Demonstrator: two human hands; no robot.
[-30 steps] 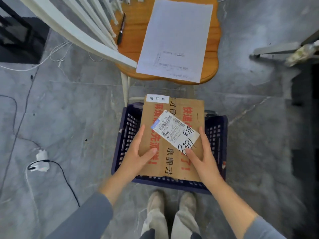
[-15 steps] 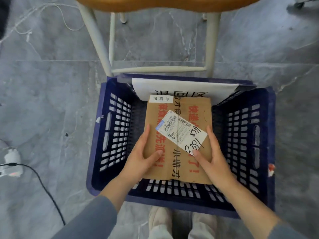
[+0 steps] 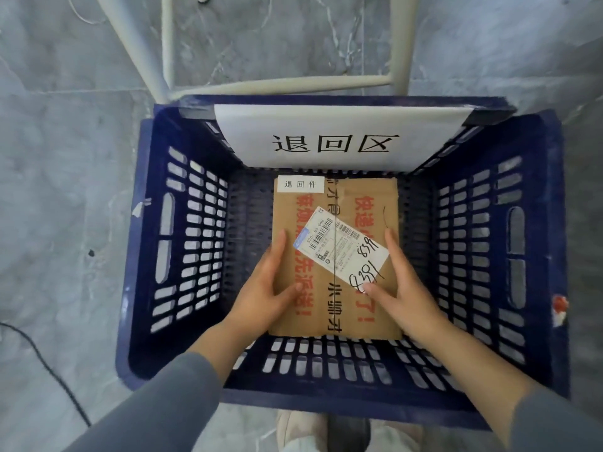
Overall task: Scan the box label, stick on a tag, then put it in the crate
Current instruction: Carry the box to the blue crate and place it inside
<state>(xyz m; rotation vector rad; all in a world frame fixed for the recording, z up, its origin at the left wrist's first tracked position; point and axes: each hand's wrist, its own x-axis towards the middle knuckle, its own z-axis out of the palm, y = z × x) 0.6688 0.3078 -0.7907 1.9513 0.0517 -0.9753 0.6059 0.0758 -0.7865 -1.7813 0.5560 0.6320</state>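
The left hand [image 3: 270,288] grips the left edge of the cardboard box [image 3: 329,308], thumb laid on top. The box lies flat, low inside the blue crate [image 3: 182,230], between both hands, its white tag [image 3: 301,184] at the far corner. The right hand [image 3: 404,288] clasps the right edge, thumb touching the label [image 3: 341,246].

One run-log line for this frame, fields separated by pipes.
box: inside crate, tag on far corner | left hand: grips box left edge | right hand: grips box right edge | release: not yet
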